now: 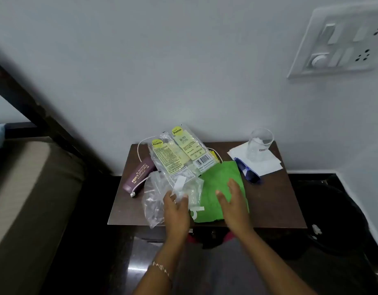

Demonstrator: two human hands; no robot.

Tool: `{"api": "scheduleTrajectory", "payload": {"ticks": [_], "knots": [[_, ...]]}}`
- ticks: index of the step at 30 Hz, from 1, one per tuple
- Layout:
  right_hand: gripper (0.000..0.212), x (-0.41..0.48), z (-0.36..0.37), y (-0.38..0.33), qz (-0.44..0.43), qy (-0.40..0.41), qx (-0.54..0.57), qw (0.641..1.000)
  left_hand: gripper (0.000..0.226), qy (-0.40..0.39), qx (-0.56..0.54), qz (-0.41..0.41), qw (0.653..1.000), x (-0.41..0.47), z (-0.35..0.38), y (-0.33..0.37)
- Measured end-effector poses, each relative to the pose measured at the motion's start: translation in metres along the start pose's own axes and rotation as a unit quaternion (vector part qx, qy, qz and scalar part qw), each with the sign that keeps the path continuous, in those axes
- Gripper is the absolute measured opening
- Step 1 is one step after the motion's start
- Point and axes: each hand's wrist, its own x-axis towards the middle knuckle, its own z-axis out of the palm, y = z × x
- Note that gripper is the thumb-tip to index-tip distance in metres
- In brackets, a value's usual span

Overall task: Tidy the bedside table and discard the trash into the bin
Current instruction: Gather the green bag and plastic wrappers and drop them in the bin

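Note:
On the dark brown bedside table (275,201) lie two clear empty food packets with yellow "Premia" labels (179,154), a crumpled clear plastic bag (153,201) and a green paper bag (217,184). My left hand (176,211) grips the near ends of the clear packets and plastic at the table's front. Flat on the green bag rests my right hand (234,201), fingers spread. A black bin (337,220) stands on the floor to the right of the table.
A maroon spectacle case (139,175) and a white cable (139,152) lie at the table's left. Blue sunglasses (247,171), white paper (266,165) and a clear glass (259,145) sit at the back right. A bed (24,188) is on the left.

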Motion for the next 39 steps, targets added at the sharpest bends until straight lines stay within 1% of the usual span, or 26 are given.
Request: {"api": "scheduleTrajectory", "payload": {"ticks": [1, 2, 4, 6, 8, 10, 13, 16, 18, 20, 22, 24, 26, 28, 31, 33, 36, 39], "knots": [[0.059, 0.018, 0.004, -0.002, 0.050, -0.002, 0.040, 0.998, 0.053, -0.004, -0.017, -0.044, 0.999, 0.010, 0.002, 0.005], [0.058, 0.030, 0.004, -0.008, 0.090, -0.024, 0.076, 0.993, 0.055, -0.010, -0.023, -0.067, 0.997, 0.018, 0.004, 0.006], [0.059, 0.060, 0.008, -0.020, 0.162, -0.035, 0.120, 0.979, 0.060, -0.005, -0.032, -0.106, 0.994, 0.038, 0.006, 0.011], [0.062, 0.083, 0.017, -0.021, 0.203, -0.047, 0.162, 0.965, 0.060, 0.015, -0.061, -0.139, 0.988, 0.055, 0.010, 0.011], [0.058, 0.101, 0.026, -0.020, 0.221, -0.037, 0.199, 0.954, 0.055, 0.042, -0.076, -0.167, 0.982, 0.074, 0.013, 0.010], [0.048, 0.113, 0.032, -0.022, 0.224, -0.012, 0.219, 0.950, 0.042, 0.065, -0.078, -0.170, 0.980, 0.090, 0.014, 0.008], [0.030, 0.121, 0.037, -0.027, 0.193, 0.003, 0.212, 0.958, 0.023, 0.091, -0.057, -0.133, 0.985, 0.098, 0.013, 0.015], [0.020, 0.115, 0.030, -0.034, 0.151, 0.015, 0.240, 0.959, 0.017, 0.120, -0.052, -0.081, 0.988, 0.093, 0.011, 0.026], [0.015, 0.104, 0.015, -0.041, 0.111, 0.021, 0.261, 0.959, 0.017, 0.115, -0.071, -0.034, 0.990, 0.082, 0.010, 0.033], [0.014, 0.087, -0.005, -0.045, 0.079, 0.027, 0.279, 0.957, 0.014, 0.089, -0.100, 0.014, 0.991, 0.062, 0.010, 0.040], [0.014, 0.067, -0.032, -0.042, 0.073, 0.033, 0.289, 0.954, 0.016, 0.051, -0.134, 0.042, 0.989, 0.037, 0.012, 0.049], [0.014, 0.044, -0.063, -0.034, 0.076, 0.029, 0.281, 0.956, 0.020, 0.000, -0.156, 0.054, 0.986, 0.011, 0.018, 0.054], [0.014, 0.024, -0.095, -0.022, 0.074, 0.023, 0.271, 0.960, 0.020, -0.049, -0.150, 0.060, 0.986, -0.010, 0.029, 0.054], [0.016, 0.007, -0.127, -0.006, 0.078, 0.044, 0.264, 0.960, 0.020, -0.105, -0.145, 0.061, 0.982, -0.028, 0.048, 0.051], [0.016, -0.012, -0.167, 0.024, 0.096, 0.105, 0.253, 0.957, 0.024, -0.204, -0.140, 0.051, 0.968, -0.052, 0.088, 0.044], [0.013, -0.020, -0.190, 0.050, 0.117, 0.168, 0.252, 0.946, 0.024, -0.254, -0.115, 0.057, 0.959, -0.064, 0.122, 0.040], [0.012, -0.026, -0.220, 0.090, 0.152, 0.267, 0.243, 0.920, 0.019, -0.309, -0.075, 0.082, 0.945, -0.077, 0.179, 0.033], [0.014, -0.026, -0.251, 0.124, 0.170, 0.341, 0.225, 0.897, 0.018, -0.347, -0.047, 0.093, 0.932, -0.087, 0.233, 0.034]]}}
